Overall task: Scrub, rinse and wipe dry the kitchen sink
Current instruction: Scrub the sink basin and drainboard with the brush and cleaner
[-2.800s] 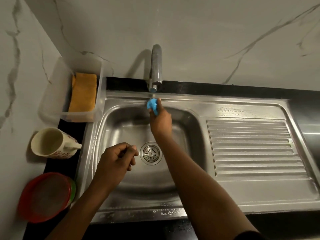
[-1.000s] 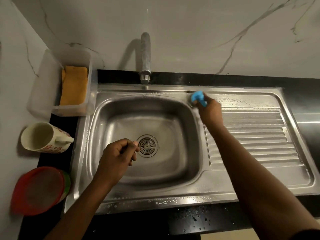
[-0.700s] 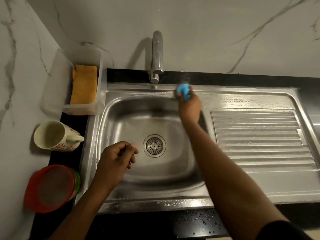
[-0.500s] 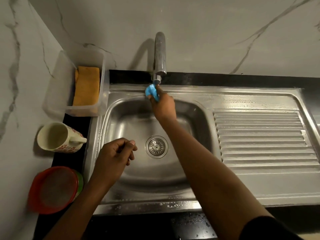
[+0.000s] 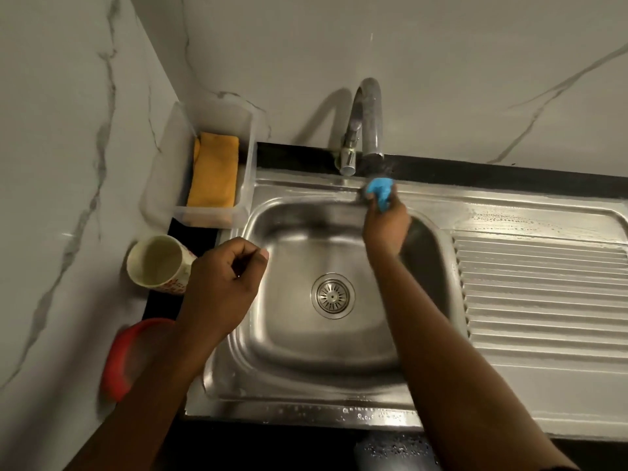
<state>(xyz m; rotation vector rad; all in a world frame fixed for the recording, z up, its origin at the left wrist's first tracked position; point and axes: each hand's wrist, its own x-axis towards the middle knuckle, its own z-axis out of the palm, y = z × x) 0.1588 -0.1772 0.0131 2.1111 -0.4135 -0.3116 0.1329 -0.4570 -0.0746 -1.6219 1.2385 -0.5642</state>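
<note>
A steel sink [image 5: 306,385] with a round drain [image 5: 333,296] fills the middle, its ribbed drainboard [image 5: 543,294] to the right. My right hand [image 5: 385,226] grips a small blue scrubber [image 5: 380,190] and presses it on the sink's back rim, just below the tap spout [image 5: 371,120]. My left hand [image 5: 222,287] hovers over the sink's left rim with its fingers curled and nothing in it.
A clear plastic tub [image 5: 244,185] with a folded yellow cloth [image 5: 214,175] stands at the back left. A cream mug [image 5: 158,261] lies on its side beside the sink. A red bowl [image 5: 129,355] sits at the near left. Marble walls close the back and left.
My right hand swept the blue scrubber along the back rim from the drainboard corner leftwards to under the tap. My left hand kept its curled pose and shifted slightly left.
</note>
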